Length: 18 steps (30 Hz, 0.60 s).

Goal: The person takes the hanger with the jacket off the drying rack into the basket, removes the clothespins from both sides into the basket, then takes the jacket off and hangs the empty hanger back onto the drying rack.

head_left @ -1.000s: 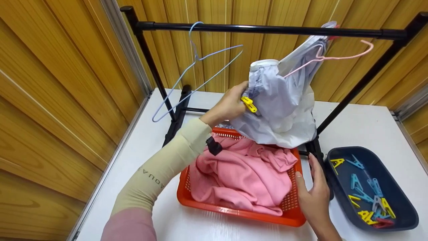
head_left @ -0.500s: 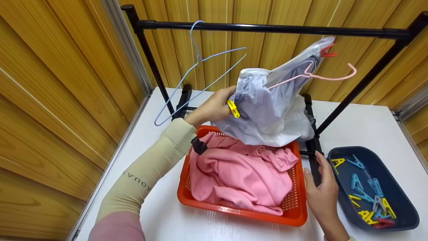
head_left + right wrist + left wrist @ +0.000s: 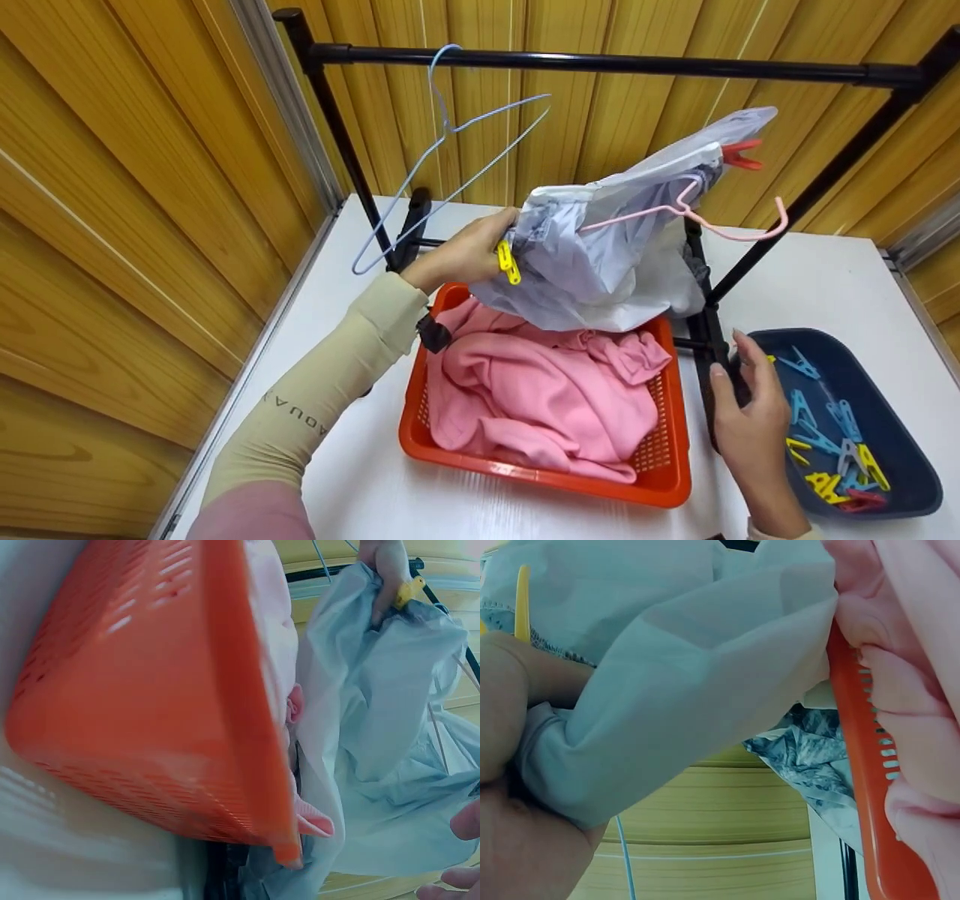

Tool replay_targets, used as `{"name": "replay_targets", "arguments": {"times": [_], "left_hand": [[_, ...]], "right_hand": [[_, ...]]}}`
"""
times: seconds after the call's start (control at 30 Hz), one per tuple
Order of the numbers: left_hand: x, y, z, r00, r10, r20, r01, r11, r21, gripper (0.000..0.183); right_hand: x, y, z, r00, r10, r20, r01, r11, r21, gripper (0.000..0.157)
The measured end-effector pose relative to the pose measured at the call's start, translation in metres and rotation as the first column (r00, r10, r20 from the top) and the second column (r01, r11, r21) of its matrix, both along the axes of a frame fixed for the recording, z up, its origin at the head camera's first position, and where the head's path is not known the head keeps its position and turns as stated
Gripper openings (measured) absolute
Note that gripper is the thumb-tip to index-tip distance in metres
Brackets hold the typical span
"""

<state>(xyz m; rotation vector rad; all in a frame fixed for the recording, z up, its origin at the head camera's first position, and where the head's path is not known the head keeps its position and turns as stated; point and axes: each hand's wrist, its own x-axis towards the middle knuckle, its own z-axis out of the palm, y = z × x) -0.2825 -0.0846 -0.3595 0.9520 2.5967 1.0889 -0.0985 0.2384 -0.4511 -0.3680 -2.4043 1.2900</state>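
Note:
My left hand [image 3: 471,253] grips one end of a thin pale-grey garment [image 3: 592,262] with a white elastic-looking band, above the back of the red basket. A yellow clothespin [image 3: 508,262] is clipped on the garment right at these fingers. The pink hanger [image 3: 712,223] sticks out of the garment, its hook pointing right and off the rail. At the garment's far right end a red clothespin [image 3: 742,154] is attached. My right hand [image 3: 754,420] holds nothing, fingers loosely bent, over the left edge of the clothespin tub. In the right wrist view its fingertips [image 3: 466,819] show near the garment.
Pink cloth [image 3: 547,397] fills the red basket [image 3: 540,480]. The dark blue tub [image 3: 900,420] holds several clothespins. A bare blue hanger [image 3: 409,180] hangs on the black rail [image 3: 600,64] of the rack. Behind stands a wood-patterned wall [image 3: 135,225].
The garment and pink hanger have come down and the hanger has tilted, its hook dropping away from the rail. My left hand moved left and down; my right hand moved right toward the tub.

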Motion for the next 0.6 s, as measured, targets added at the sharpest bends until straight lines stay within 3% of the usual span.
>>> {"name": "replay_targets", "arguments": {"times": [0.2, 0.6], "left_hand": [[0.0, -0.005, -0.006, 0.999, -0.033, 0.017, 0.034, 0.999, -0.024, 0.039], [0.003, -0.015, -0.013, 0.99, -0.139, 0.03, 0.14, 0.989, -0.055, 0.033]], "right_hand": [[-0.001, 0.002, 0.003, 1.0, -0.007, 0.026, 0.007, 1.0, -0.004, 0.047], [-0.003, 0.004, 0.003, 1.0, 0.01, -0.027, -0.01, 1.0, 0.005, 0.036]]}}
